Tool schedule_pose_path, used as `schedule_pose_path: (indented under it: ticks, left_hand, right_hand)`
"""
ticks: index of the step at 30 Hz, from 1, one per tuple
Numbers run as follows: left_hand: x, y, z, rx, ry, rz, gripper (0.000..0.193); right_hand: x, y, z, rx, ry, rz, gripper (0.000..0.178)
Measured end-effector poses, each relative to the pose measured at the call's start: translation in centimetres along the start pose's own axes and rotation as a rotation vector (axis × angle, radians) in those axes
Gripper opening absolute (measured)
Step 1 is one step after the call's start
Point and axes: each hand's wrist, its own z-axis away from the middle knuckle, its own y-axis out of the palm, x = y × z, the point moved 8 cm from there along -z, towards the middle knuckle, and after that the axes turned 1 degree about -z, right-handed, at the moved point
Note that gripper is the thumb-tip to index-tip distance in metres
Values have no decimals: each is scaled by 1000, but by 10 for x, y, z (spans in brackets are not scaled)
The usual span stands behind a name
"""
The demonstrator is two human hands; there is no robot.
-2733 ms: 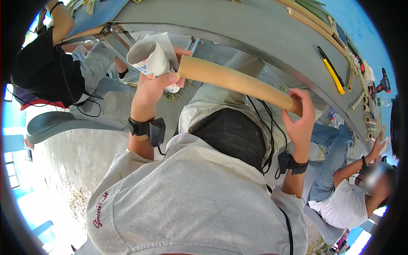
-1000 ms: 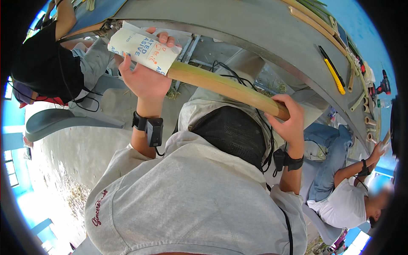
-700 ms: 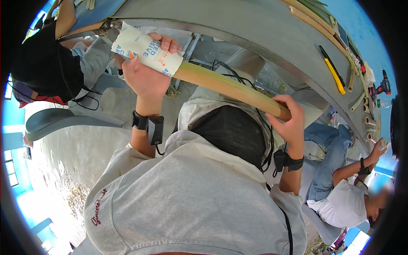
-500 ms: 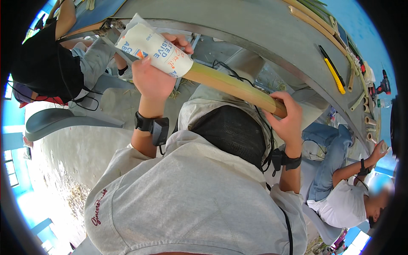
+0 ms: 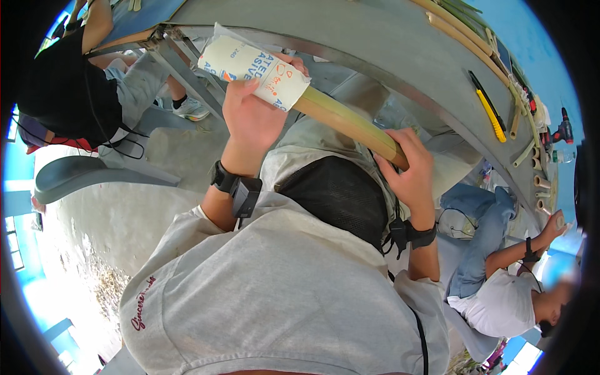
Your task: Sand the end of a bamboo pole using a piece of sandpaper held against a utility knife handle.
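Note:
A greenish-tan bamboo piece [image 5: 347, 119] lies slantwise above my lap, its far end up to the left. Round that far end is wrapped a sheet of sandpaper [image 5: 250, 69], pale printed back outward. My left hand [image 5: 256, 115] is closed round the sandpaper, thumb on the near side and fingertips showing beyond it. At the lower right end of the bamboo, my right hand [image 5: 411, 169] grips it between thumb and fingers. The sandpaper hides the bamboo's far end.
The grey table [image 5: 375, 44] curves ahead of me, its metal edge just beyond the bamboo. On it lie a yellow utility knife [image 5: 490, 115], bamboo strips [image 5: 462, 34] and a red cordless drill [image 5: 564, 128]. Co-workers sit at left [image 5: 69, 94] and right [image 5: 500, 294].
Sandpaper and left hand have shifted right and slightly down along the bamboo. The right hand and the bamboo's near end have moved slightly left.

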Motion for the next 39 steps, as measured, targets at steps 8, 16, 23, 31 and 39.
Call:
schedule_pose_path:
  ticks: [8,16,23,31,39]
  left_hand:
    - [-32,-10,4,-267,71,-190,51]
    - [-36,-8,-5,-239,102,50,20]
    - [17,19,-5,-299,-36,31,28]
    - [-69,6,-21,-384,279,-22,25]
    - [41,14,-1,-144,-54,-79,28]
  right_hand:
    - [1,3,3,65,-45,-30,47]
    - [5,4,0,31,-81,-55,50]
    - [7,18,-4,81,-111,-85,49]
    - [-5,25,-2,267,-6,-222,53]
    - [10,47,-21,372,60,-177,56]
